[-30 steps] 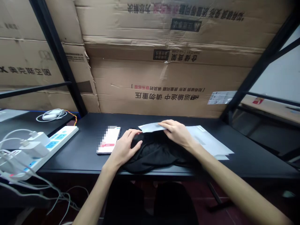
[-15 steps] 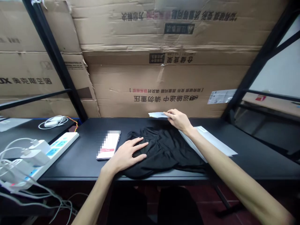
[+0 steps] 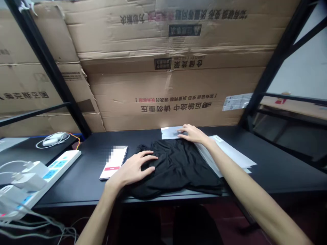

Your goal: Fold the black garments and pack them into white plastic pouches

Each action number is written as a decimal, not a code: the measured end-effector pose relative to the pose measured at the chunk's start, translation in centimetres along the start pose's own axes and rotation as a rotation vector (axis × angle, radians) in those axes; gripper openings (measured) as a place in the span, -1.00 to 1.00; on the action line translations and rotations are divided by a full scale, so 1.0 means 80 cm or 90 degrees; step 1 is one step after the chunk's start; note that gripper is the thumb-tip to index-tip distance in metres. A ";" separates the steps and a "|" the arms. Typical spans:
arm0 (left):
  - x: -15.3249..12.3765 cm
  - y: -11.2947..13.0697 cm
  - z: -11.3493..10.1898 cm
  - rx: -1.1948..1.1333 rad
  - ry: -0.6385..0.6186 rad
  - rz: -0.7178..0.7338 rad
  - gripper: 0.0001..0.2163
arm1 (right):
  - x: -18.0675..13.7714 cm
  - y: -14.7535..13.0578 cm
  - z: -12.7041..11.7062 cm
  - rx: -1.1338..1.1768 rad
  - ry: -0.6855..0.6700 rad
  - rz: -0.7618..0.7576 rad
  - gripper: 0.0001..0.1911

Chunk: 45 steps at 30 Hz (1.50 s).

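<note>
A black garment [image 3: 178, 168] lies crumpled on the black table [image 3: 268, 177] in front of me. My left hand [image 3: 133, 167] rests flat on the garment's left part, fingers stretched out. My right hand [image 3: 192, 133] reaches past the garment to the table's far side and lies on a small pale plastic packet [image 3: 170, 132], fingers extended over its right end. A phone [image 3: 114, 162] with a lit screen lies just left of my left hand.
Several flat pale bags [image 3: 230, 156] lie stacked at the right of the garment. A white power strip [image 3: 43, 178] with plugged adapters and cables sits at the left. Cardboard boxes [image 3: 163, 78] wall the back; black shelf posts [image 3: 51, 71] stand at both sides.
My right hand carried the pale packet from over the garment to the far edge of the table and laid it down. My left hand flattened onto the garment.
</note>
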<state>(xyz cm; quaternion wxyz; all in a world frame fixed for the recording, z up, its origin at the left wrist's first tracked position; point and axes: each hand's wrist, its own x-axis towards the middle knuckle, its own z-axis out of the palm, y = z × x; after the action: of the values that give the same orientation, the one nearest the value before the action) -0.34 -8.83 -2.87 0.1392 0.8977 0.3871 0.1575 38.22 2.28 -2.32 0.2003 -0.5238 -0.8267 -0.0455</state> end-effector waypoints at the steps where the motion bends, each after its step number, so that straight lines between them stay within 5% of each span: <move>1: 0.007 0.001 -0.004 -0.013 0.008 -0.010 -0.64 | -0.002 0.003 -0.007 0.012 0.006 0.014 -0.68; 7: 0.081 -0.006 -0.021 0.025 0.076 -0.119 -0.71 | -0.023 0.018 -0.040 0.064 -0.008 0.118 -0.61; 14: 0.141 -0.026 0.004 0.044 0.036 -0.203 -0.68 | -0.031 0.013 -0.012 0.076 -0.111 0.194 -0.60; 20: 0.141 -0.036 0.017 0.024 0.076 -0.208 -0.69 | -0.024 0.005 0.012 0.100 -0.104 0.208 -0.44; 25: 0.138 -0.036 0.011 0.007 0.120 -0.204 -0.76 | -0.021 0.005 0.016 0.141 -0.066 0.192 -0.71; 31: 0.133 -0.032 0.003 -0.009 0.146 -0.183 -0.78 | -0.021 0.007 -0.001 0.190 0.001 0.174 -0.84; 45: 0.110 -0.036 -0.025 -0.041 0.167 -0.051 -0.85 | -0.056 -0.011 -0.048 0.287 0.044 0.090 -0.62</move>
<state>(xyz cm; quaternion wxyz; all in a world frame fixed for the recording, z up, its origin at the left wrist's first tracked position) 2.72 -0.17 -0.58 0.1224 0.8481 0.4326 0.2803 40.21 -3.05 -0.38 0.3429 -0.5205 -0.7700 0.1361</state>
